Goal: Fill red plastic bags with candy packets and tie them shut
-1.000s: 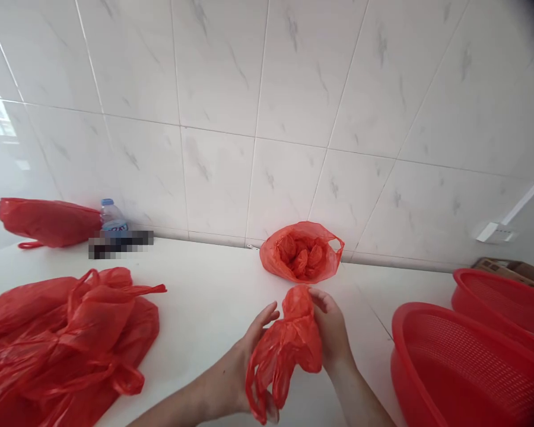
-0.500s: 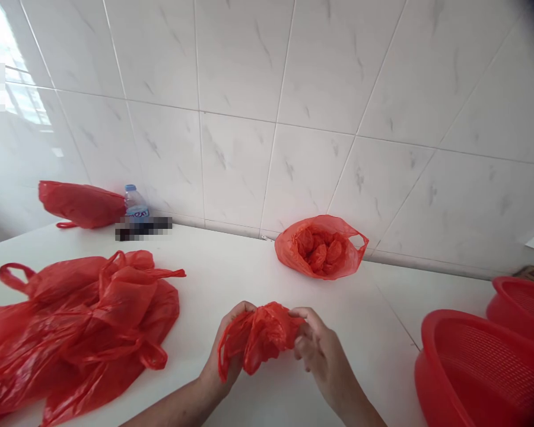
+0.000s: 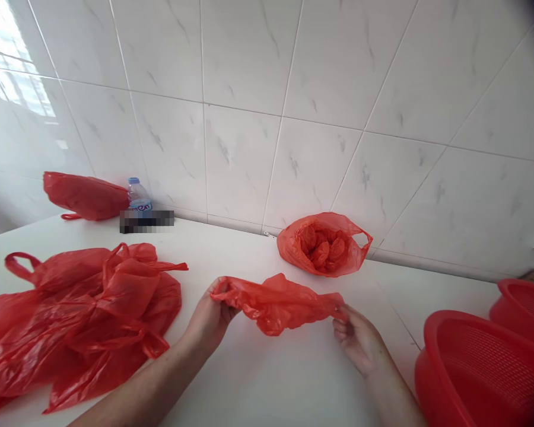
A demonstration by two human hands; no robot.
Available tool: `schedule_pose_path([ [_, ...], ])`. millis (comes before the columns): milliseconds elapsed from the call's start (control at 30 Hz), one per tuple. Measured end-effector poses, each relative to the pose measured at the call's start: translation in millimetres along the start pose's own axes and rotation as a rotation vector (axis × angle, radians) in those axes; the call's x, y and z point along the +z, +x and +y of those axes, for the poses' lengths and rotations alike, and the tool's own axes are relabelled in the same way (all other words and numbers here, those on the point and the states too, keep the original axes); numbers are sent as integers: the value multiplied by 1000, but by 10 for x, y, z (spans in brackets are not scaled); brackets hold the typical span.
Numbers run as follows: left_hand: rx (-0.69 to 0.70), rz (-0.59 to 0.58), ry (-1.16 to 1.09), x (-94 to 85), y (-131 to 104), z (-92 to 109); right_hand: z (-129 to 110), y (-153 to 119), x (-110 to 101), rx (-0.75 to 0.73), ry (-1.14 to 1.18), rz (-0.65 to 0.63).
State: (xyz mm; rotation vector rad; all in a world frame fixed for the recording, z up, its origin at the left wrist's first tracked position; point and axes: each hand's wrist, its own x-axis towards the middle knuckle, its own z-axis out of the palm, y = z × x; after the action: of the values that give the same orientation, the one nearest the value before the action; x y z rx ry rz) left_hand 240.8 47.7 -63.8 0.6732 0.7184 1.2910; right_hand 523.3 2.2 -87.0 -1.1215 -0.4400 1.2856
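Note:
A thin red plastic bag [image 3: 280, 303] is stretched sideways between my two hands, above the white table. My left hand [image 3: 213, 314] is closed on its left end. At the other end, my right hand [image 3: 358, 335] pinches the bag between thumb and fingers. The middle of the bag sags in loose folds. Just behind it, an open red bag [image 3: 289, 246] stands near the wall, with crumpled red bags [image 3: 323, 252] inside. To the left lies a loose heap of red plastic bags [image 3: 84, 308], some with handle loops showing.
Two red plastic baskets [image 3: 436, 338] with perforated walls stand at the right. Toward the back left are a filled red bag [image 3: 86, 196], a water bottle [image 3: 139, 196] and a blurred-out dark object [image 3: 146, 221]. A tiled wall [image 3: 249, 154] bounds the white table [image 3: 249, 379] behind.
My hands have moved apart, pulling the bunched red bag out into a wide strip. The left hand went left and up, the right hand to the right. The view shifted slightly.

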Motion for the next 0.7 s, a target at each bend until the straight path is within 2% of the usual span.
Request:
schedule_pose_path([
  [100, 15, 53, 77, -66, 50, 18, -52, 58, -118, 78, 209, 40],
  [200, 25, -27, 198, -71, 17, -6, -103, 6, -93, 21, 272, -8],
  [267, 49, -91, 268, -51, -16, -20, -120, -41, -38, -54, 254, -69],
  [333, 64, -131, 339, -22, -45, -34, -97, -74, 29, -67, 196, -77],
  [400, 81, -167, 425, 14, -77, -62, -29, -100, 107, -7, 98, -47],
  [467, 103, -237, 543, 55, -130, -112, 71, -135, 191, 78, -25, -81],
  [533, 121, -380, 700, 102, -210, -173, 173, -182, 268, 109, -125, -211],
  [600, 117, -607, 870, 149, -308, -217, 251, -221, 317, 91, -182, -326],
  [667, 129, -855, 1014, 186, -396, -224, 290, -237, 335, 48, -215, -347],
  [700, 163, -940, 1067, 198, -427, -213, 293, -238, 338, 19, -241, -324],
])
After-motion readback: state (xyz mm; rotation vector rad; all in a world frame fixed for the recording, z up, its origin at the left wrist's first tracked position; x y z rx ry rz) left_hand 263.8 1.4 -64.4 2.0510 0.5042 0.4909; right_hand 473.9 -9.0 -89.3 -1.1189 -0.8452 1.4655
